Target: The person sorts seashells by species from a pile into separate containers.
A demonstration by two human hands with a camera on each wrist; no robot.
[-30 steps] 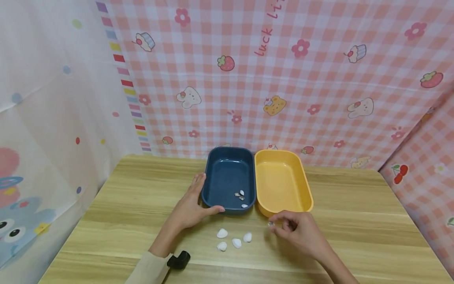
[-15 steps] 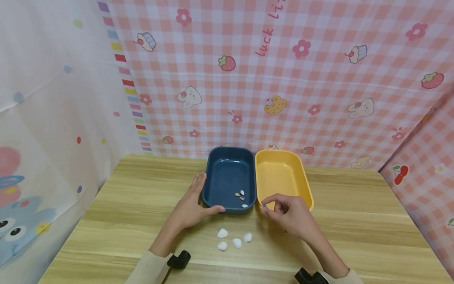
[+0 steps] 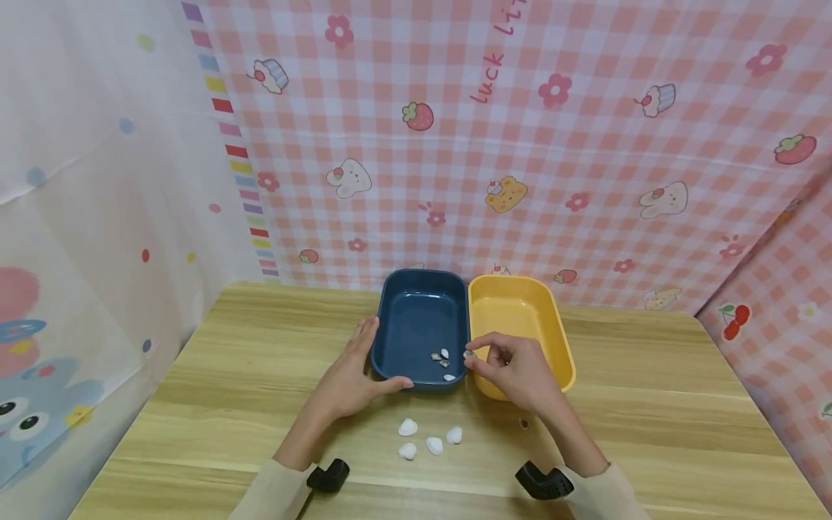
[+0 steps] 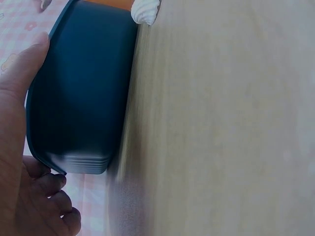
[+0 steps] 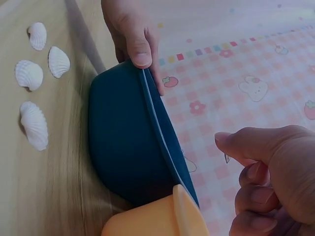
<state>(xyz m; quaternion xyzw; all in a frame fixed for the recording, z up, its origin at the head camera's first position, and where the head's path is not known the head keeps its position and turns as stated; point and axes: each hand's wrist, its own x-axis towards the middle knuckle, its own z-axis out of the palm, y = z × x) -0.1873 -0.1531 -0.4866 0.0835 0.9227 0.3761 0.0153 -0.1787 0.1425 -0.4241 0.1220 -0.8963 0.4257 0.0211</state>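
My left hand [image 3: 351,379] grips the near left corner of the dark blue tray [image 3: 416,318], its thumb on the front rim and its fingers along the left side. Between thumb and index finger my right hand [image 3: 516,365] pinches a small greyish shell [image 3: 469,354], mostly hidden by the fingertips. That hand is over the left part of the yellow tray [image 3: 564,339], its fingertips right at the rim shared with the blue one. Inside the blue tray, several small shells [image 3: 444,362] lie toward the near right corner. Several white ribbed shells [image 3: 434,445] rest on the table before the trays.
The two trays stand side by side on the wood-grain table [image 3: 247,404], near its back edge. Behind them hangs a pink checked cloth [image 3: 448,166]. A small dark spot [image 3: 523,424] shows on the table below my right wrist.
My right hand has carried the small shell from in front of the yellow tray up and left, to the blue tray's right rim. The left hand has kept its place.
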